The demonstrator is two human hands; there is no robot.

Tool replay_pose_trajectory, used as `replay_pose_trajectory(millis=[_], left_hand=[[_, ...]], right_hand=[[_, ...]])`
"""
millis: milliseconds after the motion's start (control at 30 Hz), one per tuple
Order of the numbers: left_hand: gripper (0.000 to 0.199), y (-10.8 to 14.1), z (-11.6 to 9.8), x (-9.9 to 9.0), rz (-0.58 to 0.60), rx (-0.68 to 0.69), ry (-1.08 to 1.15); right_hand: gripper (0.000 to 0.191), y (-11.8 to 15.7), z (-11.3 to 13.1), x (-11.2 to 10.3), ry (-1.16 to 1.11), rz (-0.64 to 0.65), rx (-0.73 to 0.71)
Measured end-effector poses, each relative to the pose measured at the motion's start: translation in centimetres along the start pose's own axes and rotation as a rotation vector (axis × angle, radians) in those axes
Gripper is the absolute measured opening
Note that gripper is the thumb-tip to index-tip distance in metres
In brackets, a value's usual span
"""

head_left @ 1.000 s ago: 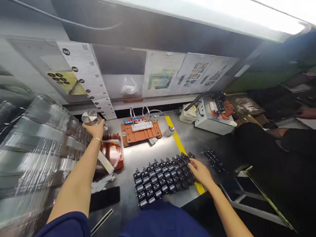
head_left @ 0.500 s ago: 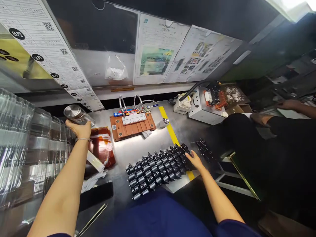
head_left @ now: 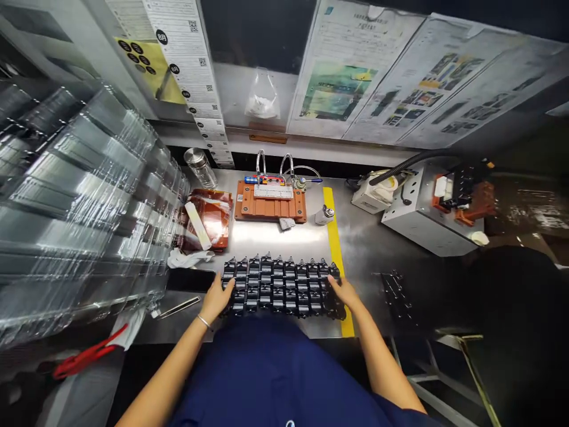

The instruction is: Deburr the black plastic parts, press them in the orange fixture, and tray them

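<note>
- The rows of ridged black parts (head_left: 278, 289) lie on the metal counter (head_left: 364, 249), between the left grip (head_left: 216, 299) and the right grip (head_left: 347, 292), close to the person's body.
- The left grip touches the near-left end, thumb and forefinger spread; its other fingers are too hidden to tell whether they pinch.
- The right grip meets the opposite end, thumb and forefinger likewise apart; whether anything closes underneath cannot be told.
- Handled well, the rows want even, light inward pressure from both ends, since a harder push on one side could skew or buckle them.
- Contact low on the end pieces would likely steady them better than pressing on the pointed tips.
- The yellow strip (head_left: 333, 237) runs under the right end, a handy line for judging straightness.
- Beyond both grips sits the orange fixture (head_left: 271, 209); a white cloth (head_left: 189, 258) lies just past the left grip, so elbow room matters there.
</note>
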State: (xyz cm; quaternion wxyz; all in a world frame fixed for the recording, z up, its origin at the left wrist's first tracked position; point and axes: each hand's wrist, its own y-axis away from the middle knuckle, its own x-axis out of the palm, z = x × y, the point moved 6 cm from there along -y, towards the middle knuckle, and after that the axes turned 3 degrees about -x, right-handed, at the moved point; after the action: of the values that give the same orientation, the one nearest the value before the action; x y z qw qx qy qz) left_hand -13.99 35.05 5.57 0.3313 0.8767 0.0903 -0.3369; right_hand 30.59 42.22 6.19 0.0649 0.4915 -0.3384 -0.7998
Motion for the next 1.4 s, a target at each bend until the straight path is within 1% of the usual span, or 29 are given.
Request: replay_pose_trajectory(millis=[67,100,133,167,200,233,267,333,367,433,500,567,600,633,667,767,800,867,933,1067,1167,1300,1333,1367,1400], left_hand=[[0.046,-2.1,-1.6,-3.7,-0.118,0.024,-0.079],[0.044,-3.3,-2.6,-5.7,-0.193,0.023,-0.122],[0.044,-4.6,-3.5,-7.3,-0.25,0.007,-0.141],[0.046,-5.9,-4.3,-8.7,-0.294,-0.015,-0.155],[0.05,-7.2,-5.0,-9.7,-0.326,-0.05,-0.166],[0.054,-8.4,-5.5,-10.4,-0.343,-0.089,-0.172],[0.058,-9.5,-5.9,-10.8,-0.349,-0.128,-0.178],[0.064,-11.2,-6.2,-10.9,-0.343,-0.196,-0.185],[0.064,-11.8,-6.1,-10.8,-0.335,-0.217,-0.185],[0.062,-12.6,-5.7,-10.6,-0.322,-0.232,-0.184],[0.057,-13.2,-5.0,-10.7,-0.313,-0.217,-0.181],[0.052,-13.7,-4.3,-10.8,-0.304,-0.187,-0.177],[0.049,-14.0,-3.9,-10.9,-0.299,-0.168,-0.173],[0.047,-14.3,-3.6,-11.0,-0.293,-0.149,-0.167],[0.044,-14.7,-3.4,-11.0,-0.289,-0.131,-0.161],[0.039,-15.5,-3.1,-11.1,-0.285,-0.084,-0.138],[0.038,-15.6,-3.2,-11.1,-0.287,-0.072,-0.13],[0.04,-15.6,-3.5,-11.3,-0.299,-0.056,-0.12],[0.043,-15.3,-3.8,-11.6,-0.317,-0.049,-0.12],[0.045,-14.6,-4.4,-12.1,-0.329,-0.042,-0.152],[0.045,-14.4,-4.9,-12.0,-0.299,-0.058,-0.205],[0.047,-14.2,-5.8,-12.0,-0.27,-0.087,-0.246],[0.047,-14.0,-6.1,-12.2,-0.28,-0.078,-0.239],[0.046,-13.8,-6.4,-12.4,-0.287,-0.064,-0.165],[0.045,-13.5,-6.7,-12.5,-0.282,-0.051,-0.031]], right_hand=[[0.063,-0.3,4.2,-2.0,0.086,-0.148,-0.092],[0.062,-0.2,7.0,-2.8,0.118,-0.228,-0.166],[0.056,-0.1,10.2,-3.1,0.121,-0.258,-0.251],[0.051,0.1,13.8,-2.5,0.104,-0.213,-0.347],[0.046,0.4,17.6,-1.3,0.08,-0.13,-0.448],[0.041,0.7,21.3,0.3,0.068,-0.022,-0.529],[0.035,1.1,24.9,2.0,0.062,0.034,-0.579],[0.024,1.7,31.4,5.7,0.056,0.091,-0.632],[0.021,1.8,34.2,7.5,0.05,0.105,-0.64],[0.026,1.6,38.6,10.5,0.037,0.097,-0.634],[0.043,0.8,41.1,12.7,0.014,0.064,-0.59],[0.066,-0.5,42.1,14.2,-0.054,0.056,-0.505],[0.071,-1.2,42.1,14.8,-0.096,0.066,-0.46],[0.07,-1.8,42.1,15.2,-0.136,0.08,-0.422],[0.062,-2.5,42.0,15.6,-0.167,0.096,-0.398],[0.025,-3.7,41.8,16.1,-0.203,0.128,-0.39],[0.018,-3.9,41.8,16.2,-0.218,0.133,-0.392],[0.02,-3.9,41.7,16.1,-0.262,0.131,-0.403],[0.02,-3.8,41.4,15.7,-0.328,0.095,-0.428],[0.006,-3.9,40.5,14.1,-0.51,0.005,-0.478],[0.014,-4.8,39.8,12.8,-0.638,-0.01,-0.47],[0.014,-5.4,38.5,10.4,-0.776,-0.033,-0.442],[0.013,-5.2,37.9,9.7,-0.804,-0.034,-0.441],[0.012,-4.9,37.2,9.1,-0.83,-0.031,-0.442],[0.011,-4.4,36.3,8.6,-0.851,-0.024,-0.442]])
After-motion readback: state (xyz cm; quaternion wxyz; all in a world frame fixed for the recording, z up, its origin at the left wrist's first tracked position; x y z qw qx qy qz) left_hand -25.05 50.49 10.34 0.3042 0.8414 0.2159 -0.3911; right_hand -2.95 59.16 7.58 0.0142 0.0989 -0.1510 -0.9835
